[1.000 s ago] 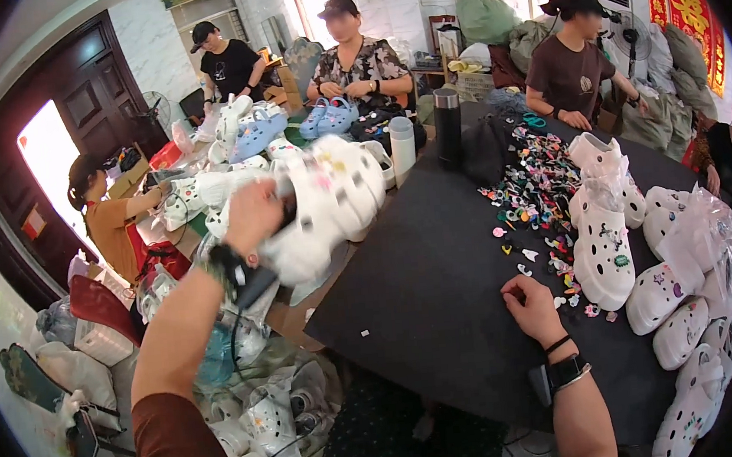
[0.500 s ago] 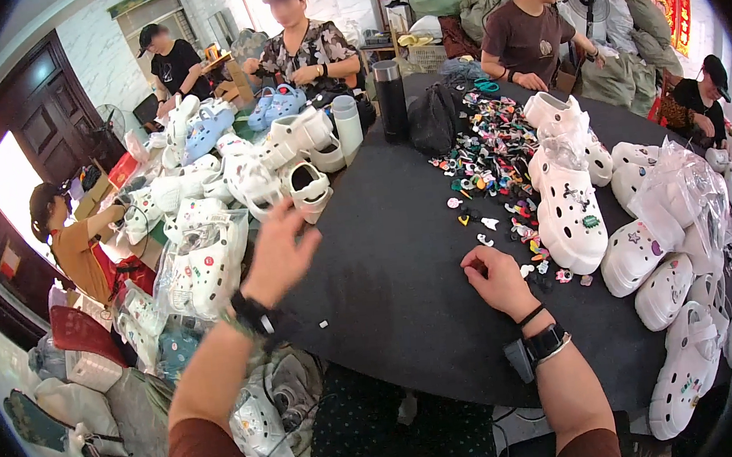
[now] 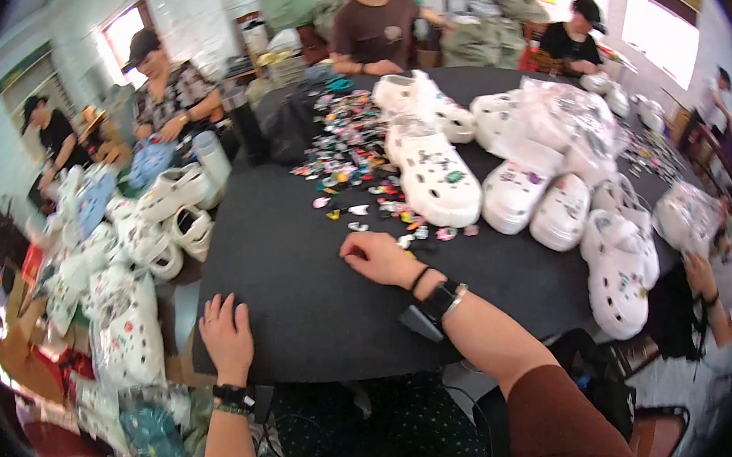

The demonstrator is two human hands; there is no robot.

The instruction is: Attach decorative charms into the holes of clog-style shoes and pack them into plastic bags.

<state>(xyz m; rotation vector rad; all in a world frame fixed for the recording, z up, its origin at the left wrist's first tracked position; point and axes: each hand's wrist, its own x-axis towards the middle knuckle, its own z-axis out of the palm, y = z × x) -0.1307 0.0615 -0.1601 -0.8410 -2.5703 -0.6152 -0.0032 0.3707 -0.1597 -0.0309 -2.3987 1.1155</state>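
Observation:
My left hand (image 3: 225,332) rests palm down on the black table (image 3: 287,322) by its near left edge, fingers stretched out and nothing in them. Further right, my right hand (image 3: 382,257) lies on the tabletop with its fingers curled in; no item shows in it. Just beyond it spreads a heap of small colourful shoe charms (image 3: 350,147). Closest to that hand among the footwear is a large white clog (image 3: 436,179), which bears several charms. More white clogs stand to its right, one pair (image 3: 618,272) near the table's right edge.
A dark bottle (image 3: 244,124), a pale cup (image 3: 212,155) and a black bag (image 3: 288,129) stand at the far left. White clogs (image 3: 127,328) are piled left of the table. Several people work around; a hand (image 3: 699,276) touches a plastic-wrapped bundle (image 3: 687,213) at the right.
The view has swung right. My left hand has come away from the white clogs at the left and down onto the table edge. My right hand stays curled near the charms.

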